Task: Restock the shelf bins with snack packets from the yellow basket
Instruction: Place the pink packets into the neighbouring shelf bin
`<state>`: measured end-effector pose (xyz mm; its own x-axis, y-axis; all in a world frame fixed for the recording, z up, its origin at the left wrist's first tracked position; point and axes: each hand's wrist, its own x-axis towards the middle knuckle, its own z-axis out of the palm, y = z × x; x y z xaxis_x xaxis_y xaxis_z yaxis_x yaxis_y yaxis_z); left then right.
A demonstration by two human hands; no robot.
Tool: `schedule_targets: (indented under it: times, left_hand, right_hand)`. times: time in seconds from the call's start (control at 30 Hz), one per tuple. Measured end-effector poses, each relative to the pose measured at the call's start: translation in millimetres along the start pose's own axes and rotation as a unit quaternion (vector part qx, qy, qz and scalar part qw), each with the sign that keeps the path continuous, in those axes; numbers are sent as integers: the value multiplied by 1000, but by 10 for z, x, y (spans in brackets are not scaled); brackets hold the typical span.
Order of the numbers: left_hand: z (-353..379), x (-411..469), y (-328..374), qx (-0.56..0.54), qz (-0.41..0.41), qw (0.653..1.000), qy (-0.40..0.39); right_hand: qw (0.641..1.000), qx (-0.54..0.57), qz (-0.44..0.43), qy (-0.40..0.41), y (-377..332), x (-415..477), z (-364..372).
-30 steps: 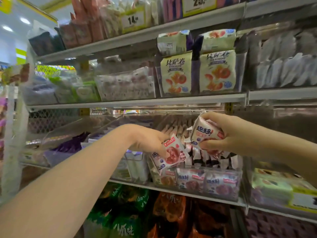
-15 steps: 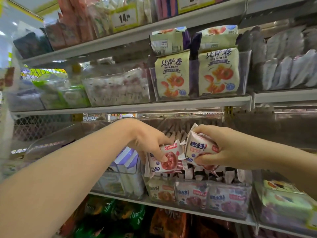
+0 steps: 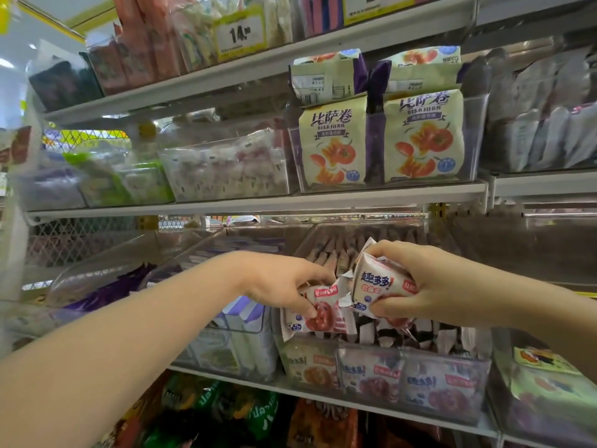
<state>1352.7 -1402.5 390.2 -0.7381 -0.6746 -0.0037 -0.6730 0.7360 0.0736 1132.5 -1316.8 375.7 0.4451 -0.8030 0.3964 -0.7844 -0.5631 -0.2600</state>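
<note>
A: Both busy. Left hand point(image 3: 284, 287) is pinching a red-print packet point(image 3: 318, 318), fingers curled on it.
B: Right hand point(image 3: 433, 286)?
A: Gripping a white packet point(image 3: 376, 282). Both packets are hanging over the clear bin point(image 3: 420, 379) on the shelf point(image 3: 226, 378).
B: Behind?
A: Cream bags point(image 3: 336, 143) are standing one shelf up.

Grey metal shelves point(image 3: 258, 202) rise in tiers before a wire mesh back point(image 3: 71, 240), a yellow-edged price tag point(image 3: 240, 33) up top, ceiling light point(image 3: 4, 63) far left.
</note>
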Motion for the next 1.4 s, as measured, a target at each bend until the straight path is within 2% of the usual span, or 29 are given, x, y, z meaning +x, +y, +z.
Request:
schedule_targets:
  times: [0.1, 0.2, 0.27, 0.43, 0.57, 0.73, 0.8, 0.87, 0.93, 0.97, 1.07, 1.23, 1.4]
  left_hand:
    - [194, -65, 11, 106, 46, 992, 56]
    - [399, -136, -9, 278, 54, 950, 130]
    - [545, -199, -80, 332, 40, 930, 156]
    - [881, -300, -183, 246, 31, 944, 219]
    - [919, -200, -191, 277, -5, 930, 242]
    - [848, -196, -216, 301, -5, 925, 234]
    - [848, -229, -124, 274, -13, 925, 264]
    - [849, -263, 38, 203, -6, 916, 345]
    - [838, -279, 246, 82, 37, 895, 437]
    - [823, -275, 347, 6, 66, 887, 458]
    - [754, -242, 546, -135, 121, 874, 451]
    - [607, -234, 638, -155, 154, 868, 447]
    - [596, -210, 650, -188, 135, 879, 416]
  right_hand:
    - [1000, -30, 7, -2, -13, 13, 27]
    - [992, -120, 25, -1, -63, 16, 48]
    - [984, -174, 27, -3, -97, -9, 62]
    - [954, -301, 5, 0, -168, -104, 122]
    - [931, -365, -15, 26, -152, -100, 201]
    - [920, -388, -12, 50, -70, -45, 264]
    - [922, -381, -9, 61, -76, -43, 266]
    - [927, -369, -9, 70, -111, -65, 273]
    - [931, -355, -9, 87, -160, -93, 285]
    - [933, -347, -8, 97, -186, -106, 287]
    - [939, -316, 0, 133, -249, -155, 245]
    - [940, -289, 3, 179, -283, -244, 144]
    - [947, -254, -14, 199, -239, -271, 126]
